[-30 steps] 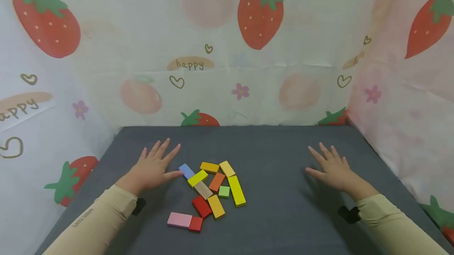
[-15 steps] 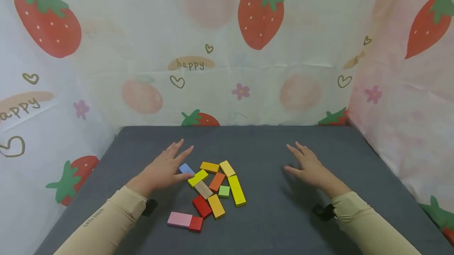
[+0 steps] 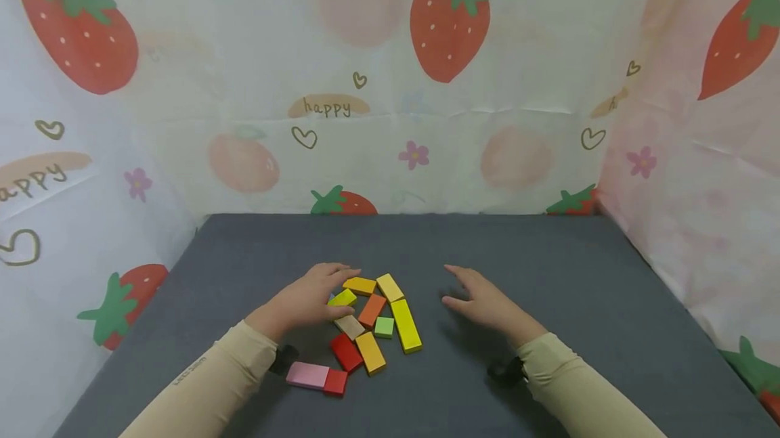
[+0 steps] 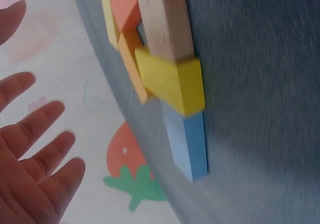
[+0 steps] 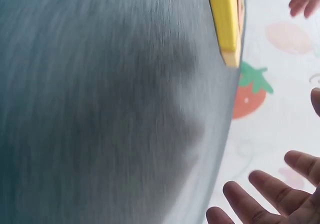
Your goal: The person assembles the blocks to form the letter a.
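Several flat coloured blocks lie in a loose cluster on the dark table point(image 3: 426, 390). My left hand point(image 3: 305, 299) hovers over the cluster's left side with its fingers extended and nothing held. It hides most of the blue block point(image 4: 185, 139), which shows whole in the left wrist view. Near its thumb are a small yellow block point(image 3: 343, 298) and a bare-wood block point(image 3: 350, 327). My right hand point(image 3: 490, 302) is in the air right of the long yellow block point(image 3: 406, 326), apart from it, fingers spread in the right wrist view.
An orange block point(image 3: 372, 311) and a green block point(image 3: 384, 327) lie inside the cluster. Closer to the front are a red block point(image 3: 347, 353), a pink block point(image 3: 307, 376) and a smaller red one. A strawberry-print cloth point(image 3: 518, 52) walls the table's back and sides.
Both hands have come inward: the left moved right over the blocks, the right moved left towards them. The blocks have kept their places.
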`<state>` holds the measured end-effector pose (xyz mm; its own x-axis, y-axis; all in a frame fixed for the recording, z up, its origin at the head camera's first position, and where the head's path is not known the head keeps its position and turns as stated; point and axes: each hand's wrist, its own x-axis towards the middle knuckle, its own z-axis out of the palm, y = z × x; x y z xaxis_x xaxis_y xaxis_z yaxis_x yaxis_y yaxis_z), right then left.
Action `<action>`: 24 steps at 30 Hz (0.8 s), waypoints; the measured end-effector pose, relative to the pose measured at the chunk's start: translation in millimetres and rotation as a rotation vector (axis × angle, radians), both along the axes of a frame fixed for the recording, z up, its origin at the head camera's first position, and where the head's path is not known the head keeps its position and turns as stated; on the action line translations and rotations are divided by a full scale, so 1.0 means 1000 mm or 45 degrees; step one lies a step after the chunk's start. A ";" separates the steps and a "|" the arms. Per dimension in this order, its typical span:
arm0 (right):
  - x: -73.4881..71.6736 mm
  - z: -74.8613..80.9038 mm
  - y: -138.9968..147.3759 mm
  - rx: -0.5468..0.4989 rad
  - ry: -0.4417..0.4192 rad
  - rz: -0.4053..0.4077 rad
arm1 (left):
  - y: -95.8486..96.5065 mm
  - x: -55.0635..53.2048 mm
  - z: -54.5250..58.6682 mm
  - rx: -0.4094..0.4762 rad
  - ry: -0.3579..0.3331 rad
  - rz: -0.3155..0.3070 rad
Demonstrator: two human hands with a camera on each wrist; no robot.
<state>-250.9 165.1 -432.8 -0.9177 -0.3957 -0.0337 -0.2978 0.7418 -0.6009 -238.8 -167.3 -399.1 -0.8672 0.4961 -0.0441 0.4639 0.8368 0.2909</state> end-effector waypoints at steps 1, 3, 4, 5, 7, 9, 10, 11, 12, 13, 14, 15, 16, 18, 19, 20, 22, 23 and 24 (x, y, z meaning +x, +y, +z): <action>0.000 -0.001 -0.005 0.000 -0.009 -0.004 | 0.003 -0.001 -0.001 0.005 -0.011 -0.014; 0.000 -0.005 -0.015 -0.010 -0.028 -0.027 | 0.010 -0.002 -0.003 0.004 -0.022 -0.043; 0.000 -0.006 -0.019 -0.010 -0.034 -0.042 | 0.012 -0.002 -0.004 0.008 -0.022 -0.063; -0.001 -0.008 -0.024 -0.015 -0.044 -0.056 | 0.015 -0.003 -0.006 0.009 -0.018 -0.082; -0.002 -0.012 -0.032 -0.018 -0.058 -0.082 | 0.020 -0.004 -0.010 0.013 -0.014 -0.125; -0.003 -0.014 -0.040 -0.035 -0.086 -0.118 | 0.024 -0.005 -0.015 0.011 -0.013 -0.159; -0.003 -0.015 -0.044 -0.042 -0.105 -0.132 | 0.026 -0.006 -0.017 0.004 -0.010 -0.169; -0.003 -0.016 -0.047 -0.053 -0.130 -0.140 | 0.028 -0.006 -0.019 -0.002 -0.012 -0.175; -0.004 -0.016 -0.051 -0.063 -0.160 -0.146 | 0.029 -0.007 -0.021 -0.007 -0.016 -0.175; -0.004 -0.017 -0.054 -0.068 -0.187 -0.150 | 0.030 -0.008 -0.023 -0.013 -0.016 -0.174; -0.004 -0.018 -0.057 -0.076 -0.221 -0.153 | 0.032 -0.008 -0.026 -0.015 -0.020 -0.168; -0.004 -0.018 -0.060 -0.080 -0.252 -0.154 | 0.033 -0.009 -0.028 -0.020 -0.019 -0.167; -0.004 -0.019 -0.062 -0.083 -0.279 -0.153 | 0.034 -0.009 -0.030 -0.019 -0.020 -0.169; -0.003 -0.020 -0.066 -0.087 -0.310 -0.155 | 0.037 -0.010 -0.033 -0.021 -0.013 -0.183; -0.003 -0.021 -0.067 -0.087 -0.322 -0.160 | 0.039 -0.010 -0.035 -0.025 -0.012 -0.190; -0.002 -0.022 -0.068 -0.095 -0.332 -0.165 | 0.040 -0.010 -0.036 -0.031 -0.014 -0.195; 0.000 -0.025 -0.070 -0.101 -0.346 -0.172 | 0.043 -0.010 -0.038 -0.045 -0.025 -0.199; 0.001 -0.025 -0.071 -0.103 -0.348 -0.173 | 0.044 -0.010 -0.039 -0.052 -0.033 -0.195; 0.001 -0.026 -0.071 -0.101 -0.347 -0.173 | 0.045 -0.010 -0.039 -0.056 -0.046 -0.186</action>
<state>-249.9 93.7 -459.0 -0.9237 -0.2816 -0.2598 -0.0191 0.7112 -0.7027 -249.2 -121.9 -438.3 -0.7835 0.6135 -0.0986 0.5713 0.7736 0.2740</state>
